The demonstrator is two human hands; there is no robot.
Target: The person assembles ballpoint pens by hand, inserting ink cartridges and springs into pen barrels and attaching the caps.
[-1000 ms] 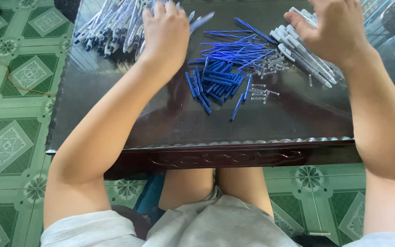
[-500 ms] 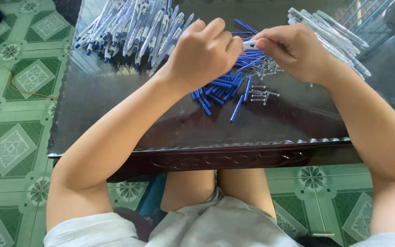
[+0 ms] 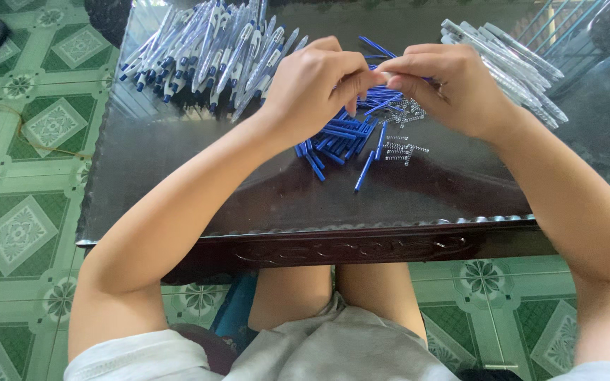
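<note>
Meeting above the middle of the dark table, the person's two hands come together fingertip to fingertip. The left hand is curled nearly shut, its thumb and forefinger pinching toward the right hand, which is likewise closed in a pinch. Between the fingertips a small pale piece shows, gripped from both sides; it is too small and too covered to tell what it is.

Directly beneath the hands lies a heap of blue pen refills, a few scattered loose toward the near edge of the table. Just beside the heap, on its right, sit several small metal springs. At the far left of the table is a large pile of white and blue pens, and at the far right a smaller bundle of clear pen barrels. The table stands on a floor of green patterned tiles.
</note>
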